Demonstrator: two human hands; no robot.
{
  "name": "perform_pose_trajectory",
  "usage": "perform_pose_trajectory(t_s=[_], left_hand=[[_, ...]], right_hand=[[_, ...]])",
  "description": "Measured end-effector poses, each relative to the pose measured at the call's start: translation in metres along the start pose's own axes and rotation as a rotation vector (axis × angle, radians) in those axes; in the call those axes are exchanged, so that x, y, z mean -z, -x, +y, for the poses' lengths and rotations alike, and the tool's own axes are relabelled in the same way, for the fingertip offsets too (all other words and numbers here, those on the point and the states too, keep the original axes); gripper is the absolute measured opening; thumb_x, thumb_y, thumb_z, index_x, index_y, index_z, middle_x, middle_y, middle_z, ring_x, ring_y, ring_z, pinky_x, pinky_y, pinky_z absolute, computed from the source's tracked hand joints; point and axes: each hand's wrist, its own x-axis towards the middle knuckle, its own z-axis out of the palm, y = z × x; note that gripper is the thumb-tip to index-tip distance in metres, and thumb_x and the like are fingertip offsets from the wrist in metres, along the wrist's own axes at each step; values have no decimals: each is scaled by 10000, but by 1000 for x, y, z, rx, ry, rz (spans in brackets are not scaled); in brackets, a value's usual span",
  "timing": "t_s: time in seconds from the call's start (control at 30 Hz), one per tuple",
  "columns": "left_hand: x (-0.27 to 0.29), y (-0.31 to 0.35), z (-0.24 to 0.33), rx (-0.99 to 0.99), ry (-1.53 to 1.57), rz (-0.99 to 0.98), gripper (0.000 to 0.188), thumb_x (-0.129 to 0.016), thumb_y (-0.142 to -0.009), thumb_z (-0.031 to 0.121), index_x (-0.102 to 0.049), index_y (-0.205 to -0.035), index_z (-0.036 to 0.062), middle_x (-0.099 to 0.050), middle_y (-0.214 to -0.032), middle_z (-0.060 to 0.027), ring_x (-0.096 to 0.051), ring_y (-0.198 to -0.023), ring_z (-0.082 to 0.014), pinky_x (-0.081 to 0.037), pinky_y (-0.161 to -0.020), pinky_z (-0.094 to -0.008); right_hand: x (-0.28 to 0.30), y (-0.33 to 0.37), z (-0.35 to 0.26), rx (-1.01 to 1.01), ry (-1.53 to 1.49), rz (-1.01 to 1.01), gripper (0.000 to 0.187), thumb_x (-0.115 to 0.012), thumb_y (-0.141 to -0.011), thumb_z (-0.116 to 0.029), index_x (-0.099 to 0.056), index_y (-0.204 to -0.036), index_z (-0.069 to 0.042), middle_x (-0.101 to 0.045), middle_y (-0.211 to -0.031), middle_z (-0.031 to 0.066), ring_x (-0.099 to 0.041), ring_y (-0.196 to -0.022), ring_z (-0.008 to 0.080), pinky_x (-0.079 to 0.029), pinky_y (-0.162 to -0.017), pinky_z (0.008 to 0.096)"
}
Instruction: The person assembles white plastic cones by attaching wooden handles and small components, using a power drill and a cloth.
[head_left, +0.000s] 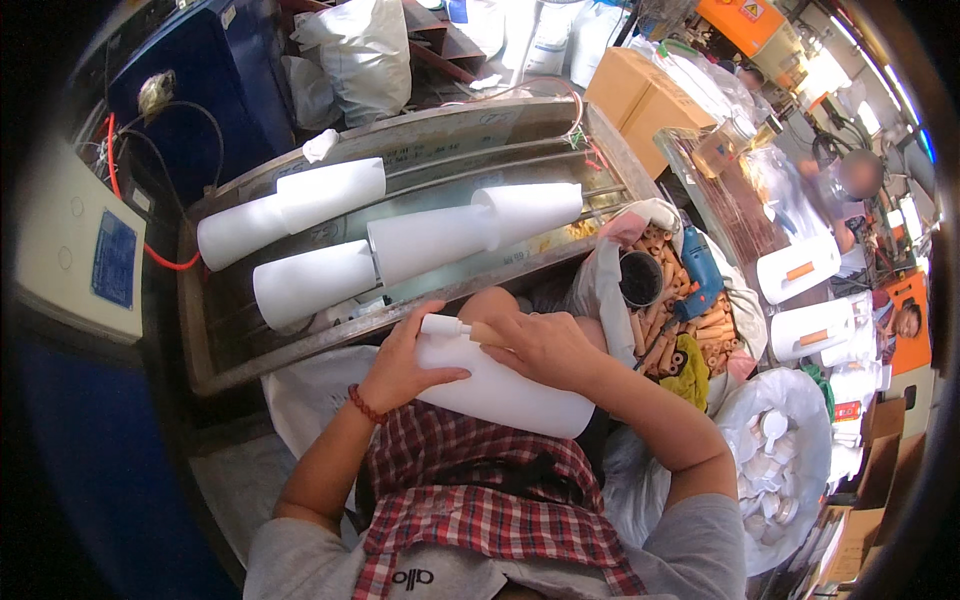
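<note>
Gripping tightly with the right hand (545,348) around a short tan tube (488,336), aimed toward 9 o'clock at the slim tip of a white peg (441,325). Clasping with the left hand (402,360) the 9 o'clock end of a white plastic shell (510,395), laid across the lap above a red checked apron (450,520), thumb on the near side, fingers up beside the peg. Hard to tell whether loose or part of the shell, in the peg's case; hard to tell, too, whether touching or just short at the join.

Backed at 11 o'clock by more white shells (420,245) on a rimmed worktop (270,362); flanked at 3 o'clock by a sack (603,300) of loose tan tubes (715,325) topped with a blue drill (702,265), and at 4 o'clock by a lined bin (815,430) of small white parts (775,430).

For a clean join, best keep tube and peg in one straight line. Pinch close to the meeting ends to curb wobble, brace the shell firmly against the lap, and press evenly, perhaps with a slight twist. On any binding, ease off and realign; by forcing, risk splitting the tube or bending the tip.
</note>
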Motion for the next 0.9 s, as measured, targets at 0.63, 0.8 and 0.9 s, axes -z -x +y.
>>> perform_pose_trajectory(t_s=[0.63,0.8,0.9], left_hand=[[-10,6,11,-225,-177,-29,992,-862,-548,389,-327,-1308,41,-536,-1090,-139,-521,-1007,-326,-419,-905,-394],[-10,8,10,-294,-218,-40,1039,-873,-538,365,-289,-1325,19,-540,-1078,-136,-520,-1009,-331,-416,-901,-404],[-16,1,16,-296,-252,-58,1053,-874,-540,353,-279,-1336,4,-545,-1079,-133,-520,-1027,-328,-412,-916,-399]], right_hand=[[-5,0,-9,68,-363,-24,292,-594,-873,-280,-569,-998,-18,-601,-670,177,-591,-568,337,-458,-543,384],[-7,-3,-9,-52,-702,-186,296,-593,-883,-283,-594,-993,-8,-622,-756,211,-610,-662,326,-462,-602,365],[-1,3,-3,-124,-789,-219,324,-576,-873,-325,-622,-978,-22,-620,-863,231,-611,-787,377,-477,-707,415]])
